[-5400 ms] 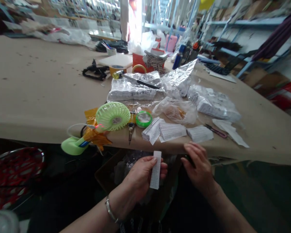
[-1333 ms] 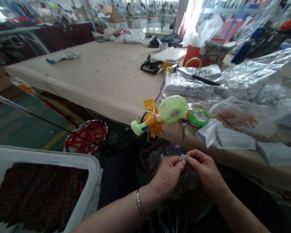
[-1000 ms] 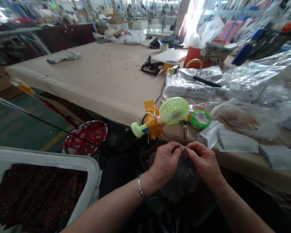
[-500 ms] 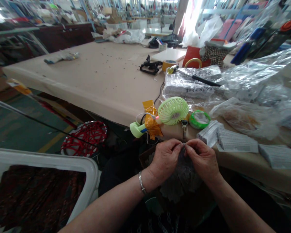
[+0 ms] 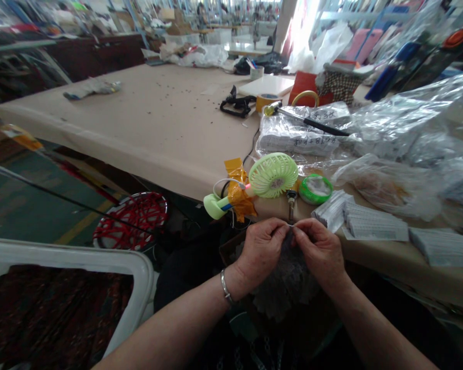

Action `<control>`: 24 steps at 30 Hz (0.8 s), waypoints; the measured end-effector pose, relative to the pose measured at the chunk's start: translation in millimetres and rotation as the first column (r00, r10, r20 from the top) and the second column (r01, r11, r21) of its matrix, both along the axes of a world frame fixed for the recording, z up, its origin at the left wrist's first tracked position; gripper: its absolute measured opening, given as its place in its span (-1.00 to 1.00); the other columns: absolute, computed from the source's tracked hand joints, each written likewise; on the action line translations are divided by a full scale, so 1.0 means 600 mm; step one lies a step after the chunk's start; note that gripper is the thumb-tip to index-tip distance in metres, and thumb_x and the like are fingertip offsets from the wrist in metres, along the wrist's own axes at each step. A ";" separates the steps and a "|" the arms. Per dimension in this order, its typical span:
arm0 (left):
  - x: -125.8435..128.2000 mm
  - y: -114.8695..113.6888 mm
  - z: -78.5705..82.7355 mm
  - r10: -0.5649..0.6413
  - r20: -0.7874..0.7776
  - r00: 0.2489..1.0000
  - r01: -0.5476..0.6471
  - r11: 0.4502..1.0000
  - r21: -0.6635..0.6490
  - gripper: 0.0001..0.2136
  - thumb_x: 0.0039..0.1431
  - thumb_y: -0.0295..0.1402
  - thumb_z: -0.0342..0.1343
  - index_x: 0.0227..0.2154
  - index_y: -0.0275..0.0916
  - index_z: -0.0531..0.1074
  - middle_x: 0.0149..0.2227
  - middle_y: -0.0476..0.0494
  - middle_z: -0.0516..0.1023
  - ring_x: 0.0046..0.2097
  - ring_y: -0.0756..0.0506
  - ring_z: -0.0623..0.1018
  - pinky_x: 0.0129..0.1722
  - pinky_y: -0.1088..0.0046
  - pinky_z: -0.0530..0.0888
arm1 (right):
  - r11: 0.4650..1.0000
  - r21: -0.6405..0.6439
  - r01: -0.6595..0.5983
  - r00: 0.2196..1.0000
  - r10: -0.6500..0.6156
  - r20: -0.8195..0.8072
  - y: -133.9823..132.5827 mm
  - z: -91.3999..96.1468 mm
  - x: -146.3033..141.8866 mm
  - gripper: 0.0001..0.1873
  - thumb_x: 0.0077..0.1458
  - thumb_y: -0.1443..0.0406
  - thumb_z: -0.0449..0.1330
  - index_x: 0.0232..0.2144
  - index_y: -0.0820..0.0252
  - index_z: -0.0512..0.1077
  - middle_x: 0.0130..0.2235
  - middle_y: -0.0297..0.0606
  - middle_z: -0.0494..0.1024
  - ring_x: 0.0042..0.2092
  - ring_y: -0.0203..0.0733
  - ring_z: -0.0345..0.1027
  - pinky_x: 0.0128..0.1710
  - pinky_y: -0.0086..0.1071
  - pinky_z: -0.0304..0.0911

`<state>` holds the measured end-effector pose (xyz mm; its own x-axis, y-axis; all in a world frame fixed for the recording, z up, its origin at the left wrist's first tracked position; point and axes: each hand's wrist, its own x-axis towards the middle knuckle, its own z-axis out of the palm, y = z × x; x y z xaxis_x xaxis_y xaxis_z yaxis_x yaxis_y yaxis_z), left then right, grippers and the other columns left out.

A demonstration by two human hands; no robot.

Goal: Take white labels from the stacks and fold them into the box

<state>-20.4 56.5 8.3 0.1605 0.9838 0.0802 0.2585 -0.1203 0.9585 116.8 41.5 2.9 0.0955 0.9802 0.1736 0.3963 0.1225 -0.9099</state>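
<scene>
My left hand (image 5: 265, 242) and my right hand (image 5: 319, 246) meet at the table's front edge, thumbs and forefingers pinched together. Between their tips is a thin pale sliver, too small to name. Just above the fingertips a metal rod with a dark round top (image 5: 291, 203) points down from the table edge. Sheer grey ruffled fabric (image 5: 281, 288) lies below and between the hands, over what looks like a cardboard box; whether it joins the pinched piece I cannot tell. A silver bracelet (image 5: 226, 288) circles my left wrist.
A light green fan (image 5: 273, 174) is taped to the table edge (image 5: 170, 169). Beside it are a green round container (image 5: 315, 189) and stacks of printed paper slips (image 5: 376, 221). Plastic-wrapped bundles (image 5: 299, 143) lie behind. At left stand a white bin (image 5: 144, 277) of dark cloth and a red-wrapped stool (image 5: 131, 221).
Both hands keep their pinch, with the fingertips shifting only slightly. The whole view has moved a little, so things on the table appear slightly further left.
</scene>
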 end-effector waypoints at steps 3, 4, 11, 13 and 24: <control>0.001 0.002 0.000 0.002 0.001 1.000 -0.002 1.000 -0.007 -0.79 0.16 -0.33 0.01 -0.48 -0.24 0.50 -0.50 -0.01 0.49 -0.43 0.01 0.43 -0.38 0.56 0.33 | 1.000 0.003 0.006 1.000 -0.006 -0.027 0.003 0.001 -0.001 -0.90 0.07 0.26 0.13 -0.44 0.16 0.38 -0.56 -0.41 0.41 -0.51 -0.32 0.30 -0.48 -0.46 0.22; 0.001 0.001 0.001 0.004 0.000 1.000 -0.004 1.000 -0.004 -0.79 0.16 -0.33 0.01 -0.48 -0.24 0.50 -0.50 -0.01 0.49 -0.43 0.01 0.43 -0.38 0.56 0.33 | 1.000 0.005 0.005 0.999 -0.005 -0.034 0.003 0.001 -0.001 -0.89 0.08 0.26 0.13 -0.45 0.16 0.38 -0.56 -0.40 0.42 -0.51 -0.32 0.30 -0.48 -0.46 0.22; -0.005 -0.021 0.006 -0.001 0.023 1.000 0.002 0.999 -0.053 -0.82 0.14 -0.35 0.04 -0.46 -0.24 0.51 -0.49 -0.03 0.52 -0.42 0.00 0.46 -0.38 0.56 0.36 | 0.995 -0.047 -0.086 0.996 0.087 0.011 -0.041 -0.004 0.011 -0.83 0.12 0.22 0.13 -0.25 0.15 0.41 -0.52 -0.39 0.47 -0.47 -0.29 0.38 -0.46 -0.46 0.29; -0.010 -0.029 0.001 0.016 0.001 1.000 -0.016 0.996 -0.088 -0.84 0.12 -0.37 0.06 -0.47 -0.24 0.52 -0.49 -0.03 0.53 -0.42 0.00 0.47 -0.38 0.56 0.37 | 0.994 0.019 -0.108 0.984 0.104 0.146 -0.060 0.001 0.031 -0.84 0.13 0.27 0.12 -0.20 0.11 0.41 -0.49 -0.39 0.49 -0.46 -0.29 0.40 -0.44 -0.46 0.31; -0.033 -0.030 -0.067 -0.056 -0.175 0.983 0.037 0.993 -0.112 -0.84 0.08 -0.32 0.08 -0.45 -0.15 0.58 -0.42 -0.08 0.58 -0.34 -0.08 0.50 -0.26 0.47 0.35 | 0.901 0.415 -0.126 0.496 -0.305 0.813 -0.031 0.000 0.128 -0.70 0.08 0.34 0.18 -0.08 0.14 0.43 -0.06 -0.21 0.54 0.04 0.07 0.27 0.11 0.06 -0.01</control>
